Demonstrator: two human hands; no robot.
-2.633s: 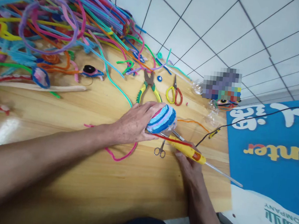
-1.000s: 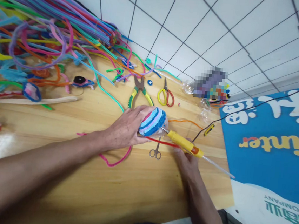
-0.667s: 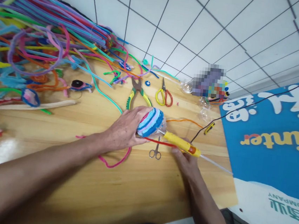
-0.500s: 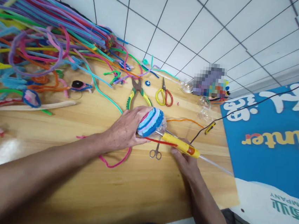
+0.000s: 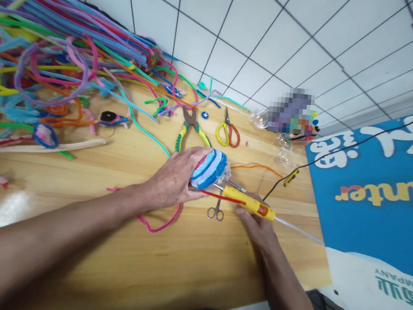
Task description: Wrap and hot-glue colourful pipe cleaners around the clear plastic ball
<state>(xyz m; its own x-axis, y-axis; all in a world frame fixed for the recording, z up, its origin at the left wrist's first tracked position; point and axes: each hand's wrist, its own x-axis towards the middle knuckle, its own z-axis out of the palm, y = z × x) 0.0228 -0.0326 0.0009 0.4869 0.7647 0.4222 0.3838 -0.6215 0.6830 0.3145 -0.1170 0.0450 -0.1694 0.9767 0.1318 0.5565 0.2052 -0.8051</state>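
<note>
My left hand (image 5: 179,174) is closed around a ball (image 5: 209,170) wrapped in blue, light blue, lilac and pink fuzzy strips, with a clear patch on its right side. In my right hand (image 5: 256,221) is a yellow hot glue gun (image 5: 248,201), a clear glue stick trailing from its back end. Its metal nozzle is at the ball's lower right side; whether it touches I cannot tell. A red pipe cleaner (image 5: 220,196) runs from the ball along the gun. Small metal scissors (image 5: 215,213) lie just below, partly hidden by the gun.
Pliers (image 5: 190,126) and red-and-yellow scissors (image 5: 228,132) lie beyond my hands. A heap of pipe cleaners (image 5: 53,81) covers the left side. Clear balls (image 5: 283,150) stand near the tiled wall. A black cord (image 5: 323,156) crosses a blue printed board (image 5: 371,224) on the right.
The view has shifted very slightly. Both hands, the ball and the glue gun keep almost the same positions.
</note>
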